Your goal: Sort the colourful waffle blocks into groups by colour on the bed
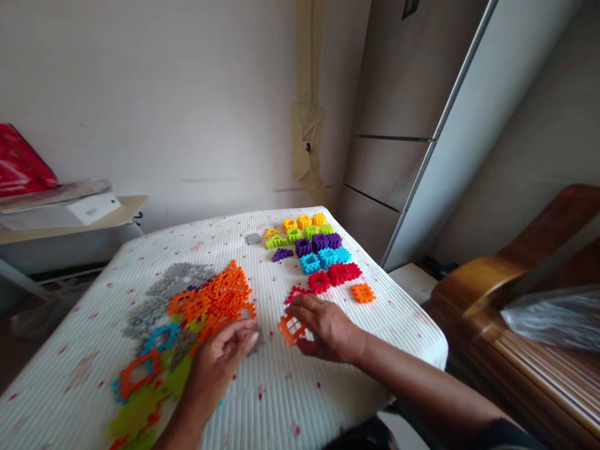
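My right hand is closed on an orange window-shaped toy piece, its thumb below and fingers above, just over the cloth. My left hand is half curled beside the loose pile, with a gap between thumb and forefinger and nothing visible in it. A blurred grey patch lies just past the left thumb; I cannot tell what it is. Partly behind my right fingers is a flat red piece. Left of my left hand spreads the mixed pile, with orange pieces, grey pieces and a blue frame piece.
Rows of yellow, green, purple, blue and red blocks stand on the far right of the padded white table cover. One orange block sits apart. A wooden chair stands right.
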A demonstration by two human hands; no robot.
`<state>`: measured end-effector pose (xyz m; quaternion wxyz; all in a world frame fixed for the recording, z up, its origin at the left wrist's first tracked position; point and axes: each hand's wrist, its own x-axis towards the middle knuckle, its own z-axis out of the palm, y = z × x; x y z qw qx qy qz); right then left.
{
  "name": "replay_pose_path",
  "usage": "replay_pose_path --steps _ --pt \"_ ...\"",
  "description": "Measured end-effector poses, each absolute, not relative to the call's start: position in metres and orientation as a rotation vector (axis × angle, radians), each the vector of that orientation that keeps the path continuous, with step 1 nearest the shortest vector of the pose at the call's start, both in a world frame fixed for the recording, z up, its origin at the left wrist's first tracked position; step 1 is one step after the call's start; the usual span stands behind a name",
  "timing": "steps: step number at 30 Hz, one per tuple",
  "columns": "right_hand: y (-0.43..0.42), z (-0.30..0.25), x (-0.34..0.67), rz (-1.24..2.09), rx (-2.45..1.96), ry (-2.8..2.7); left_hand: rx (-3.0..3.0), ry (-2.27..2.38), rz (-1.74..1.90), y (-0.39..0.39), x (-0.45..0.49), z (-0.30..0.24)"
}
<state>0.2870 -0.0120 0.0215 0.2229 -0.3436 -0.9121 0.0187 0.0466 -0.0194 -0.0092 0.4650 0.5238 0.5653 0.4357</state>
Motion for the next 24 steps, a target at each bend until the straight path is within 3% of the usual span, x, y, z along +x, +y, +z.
replay_pose_path --steps 10,24 --pt "0.008 0.017 0.437 -0.006 -1.49 -2.366 1.257 1.46 1.17 -0.017 0.039 0.004" --pt "0.021 0.001 0.447 0.107 -1.563 -2.437 1.291 1.525 1.177 -0.015 0.036 0.002"
